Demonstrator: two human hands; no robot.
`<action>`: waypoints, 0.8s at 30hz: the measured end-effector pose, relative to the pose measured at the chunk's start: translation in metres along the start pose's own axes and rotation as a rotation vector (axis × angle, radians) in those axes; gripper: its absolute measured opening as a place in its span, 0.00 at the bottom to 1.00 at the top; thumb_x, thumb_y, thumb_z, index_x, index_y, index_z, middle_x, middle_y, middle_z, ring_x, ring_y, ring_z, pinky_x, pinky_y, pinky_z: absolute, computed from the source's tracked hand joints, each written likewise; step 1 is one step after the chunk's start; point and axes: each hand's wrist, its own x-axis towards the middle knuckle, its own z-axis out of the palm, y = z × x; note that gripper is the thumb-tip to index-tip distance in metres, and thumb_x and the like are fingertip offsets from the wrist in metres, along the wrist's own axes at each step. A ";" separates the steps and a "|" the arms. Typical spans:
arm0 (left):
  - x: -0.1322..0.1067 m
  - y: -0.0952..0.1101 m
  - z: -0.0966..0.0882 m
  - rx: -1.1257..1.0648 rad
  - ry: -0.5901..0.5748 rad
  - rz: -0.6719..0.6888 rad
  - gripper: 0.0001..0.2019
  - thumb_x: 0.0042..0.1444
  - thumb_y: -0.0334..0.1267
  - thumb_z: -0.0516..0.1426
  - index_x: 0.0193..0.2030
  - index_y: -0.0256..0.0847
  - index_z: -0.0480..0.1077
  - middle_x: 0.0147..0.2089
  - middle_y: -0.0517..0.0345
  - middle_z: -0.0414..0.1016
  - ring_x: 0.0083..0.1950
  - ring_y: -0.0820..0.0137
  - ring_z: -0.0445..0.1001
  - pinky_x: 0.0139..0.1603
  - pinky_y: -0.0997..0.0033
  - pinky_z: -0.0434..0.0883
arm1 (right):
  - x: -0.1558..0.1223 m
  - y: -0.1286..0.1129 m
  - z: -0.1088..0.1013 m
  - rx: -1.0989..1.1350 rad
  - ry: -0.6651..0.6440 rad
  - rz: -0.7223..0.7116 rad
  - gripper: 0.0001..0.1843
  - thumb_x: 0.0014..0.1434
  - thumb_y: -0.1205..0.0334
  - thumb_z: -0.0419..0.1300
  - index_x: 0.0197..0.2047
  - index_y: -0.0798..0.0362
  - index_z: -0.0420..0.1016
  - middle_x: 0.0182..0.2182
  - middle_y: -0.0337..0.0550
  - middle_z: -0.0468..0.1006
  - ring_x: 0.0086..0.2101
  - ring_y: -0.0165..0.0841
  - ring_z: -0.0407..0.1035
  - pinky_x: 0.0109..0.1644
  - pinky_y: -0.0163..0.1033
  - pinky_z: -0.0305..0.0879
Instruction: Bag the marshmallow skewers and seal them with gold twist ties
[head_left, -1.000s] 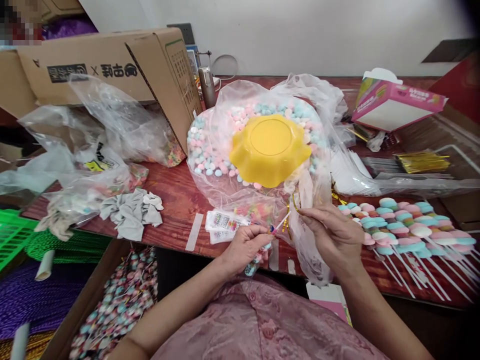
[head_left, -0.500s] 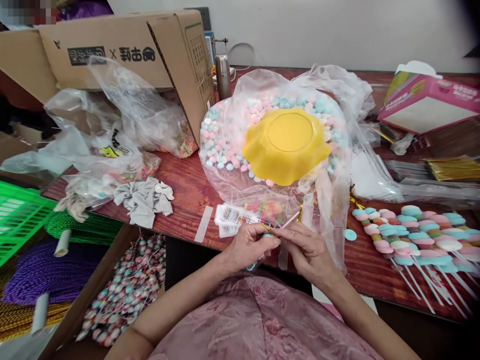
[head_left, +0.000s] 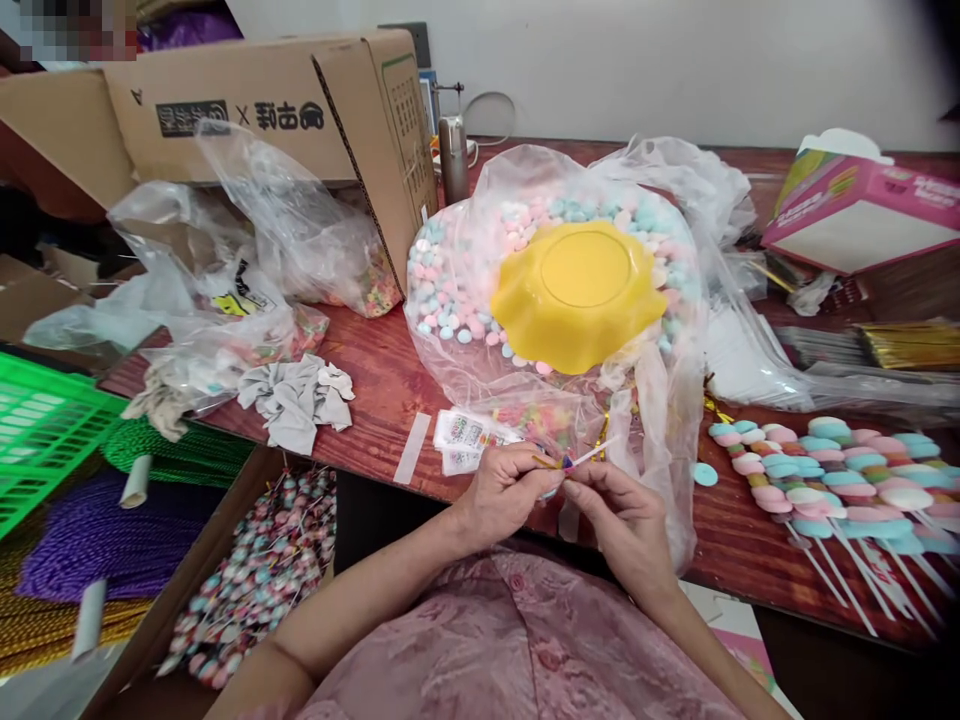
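My left hand (head_left: 504, 492) and my right hand (head_left: 624, 512) meet at the front edge of the red-brown table (head_left: 382, 385). Both are closed in a pinch on a candy skewer with a thin white stick (head_left: 592, 454) that points up to the right; a gold twist tie shows at the pinch. Just behind the hands lies a clear bag of pink, blue and white candies (head_left: 457, 290) with an upturned yellow bowl (head_left: 579, 293) on top. Small printed labels (head_left: 465, 435) lie on the table by my left hand.
Finished candy skewers (head_left: 832, 475) lie in a row at the right. A cardboard box (head_left: 247, 110) and crumpled plastic bags (head_left: 225, 270) fill the left. Below the table's left stand a box of wrapped skewers (head_left: 255, 570), cord spools (head_left: 90, 540) and a green basket (head_left: 37, 430). A pink box (head_left: 862, 210) sits far right.
My right hand moved left and down from the bag's edge to join my left hand on the skewer. The view shifted slightly.
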 end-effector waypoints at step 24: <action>0.012 0.029 -0.016 -0.095 -0.957 -0.801 0.09 0.32 0.38 0.70 0.18 0.40 0.75 0.17 0.59 0.72 0.16 0.73 0.67 0.15 0.75 0.68 | 0.011 -0.054 -0.027 -0.599 -0.731 -1.247 0.15 0.67 0.70 0.47 0.48 0.58 0.74 0.29 0.46 0.76 0.30 0.37 0.68 0.34 0.46 0.65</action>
